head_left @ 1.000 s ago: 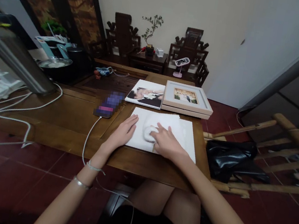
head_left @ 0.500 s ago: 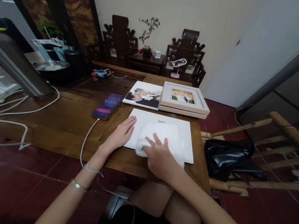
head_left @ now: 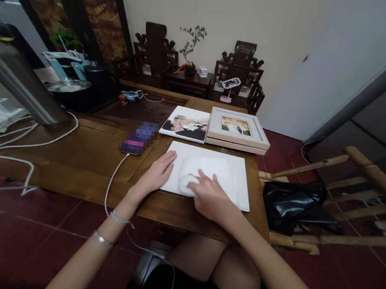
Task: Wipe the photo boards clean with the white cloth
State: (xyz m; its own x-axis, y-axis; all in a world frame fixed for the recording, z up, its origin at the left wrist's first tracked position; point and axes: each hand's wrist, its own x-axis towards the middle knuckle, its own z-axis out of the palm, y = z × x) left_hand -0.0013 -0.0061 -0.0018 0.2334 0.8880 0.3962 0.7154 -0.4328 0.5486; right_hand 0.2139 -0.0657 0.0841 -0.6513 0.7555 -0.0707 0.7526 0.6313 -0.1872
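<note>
A: Largest first?
B: Brown wooden desk (head_left: 76, 152). On it, a flat white rectangular panel (head_left: 243, 168); wood strips show along its near and right edges.
A: Next?
B: Soft white cloth (head_left: 206, 165) on the panel, short of its far edge.
A: Hands?
B: Left hand (head_left: 159, 170) open, flat at the panel's left edge. Right hand (head_left: 211, 196) on the cloth, fingers partly spread; gripping, cannot tell.

1. Beyond the white board (head_left: 244, 178), the photo panel (head_left: 185, 126) and picture frame (head_left: 239, 128) block a low path.
2. The phone (head_left: 139, 138) and its charging cable (head_left: 108, 189) stand left of the left hand (head_left: 158, 171).
3. Open tabletop (head_left: 90, 152) lies between that cable and the tangled cords (head_left: 9, 158).
</note>
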